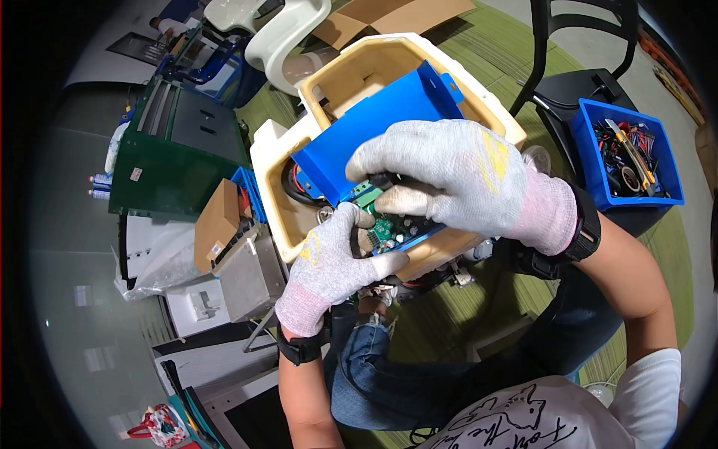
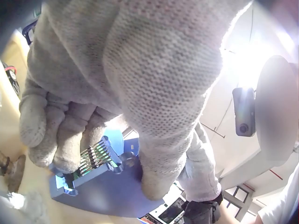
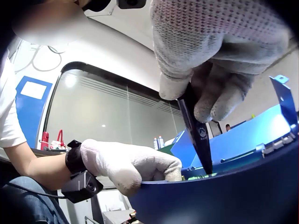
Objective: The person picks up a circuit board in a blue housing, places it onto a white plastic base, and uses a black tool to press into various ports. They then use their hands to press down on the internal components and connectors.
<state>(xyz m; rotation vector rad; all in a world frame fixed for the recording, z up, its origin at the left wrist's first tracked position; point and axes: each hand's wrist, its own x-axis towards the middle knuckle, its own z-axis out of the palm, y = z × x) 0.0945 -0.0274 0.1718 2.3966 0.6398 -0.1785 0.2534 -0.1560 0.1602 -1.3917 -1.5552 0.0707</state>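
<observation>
A blue metal housing [image 1: 374,123] lies across a cream plastic tub, with a green circuit board [image 1: 385,228] inside it. My gloved left hand [image 1: 325,258] holds the near edge of the housing, its fingers over the board and its thumb near the rim. My gloved right hand [image 1: 456,176] is above the board and grips a black tapered tool [image 3: 198,140] with a small round logo. The tool points down, its tip at the board just behind the housing wall [image 3: 224,200]. In the left wrist view, a row of metal pins [image 2: 96,156] shows beside the left fingertips.
The cream tub [image 1: 277,206] has dark cables in its left part. A blue bin [image 1: 636,187] of tools, tape and wires stands at right by a black chair [image 1: 576,90]. Left are a cardboard box [image 1: 217,224] and a green cabinet [image 1: 176,157]. White chairs [image 1: 288,45] stand behind.
</observation>
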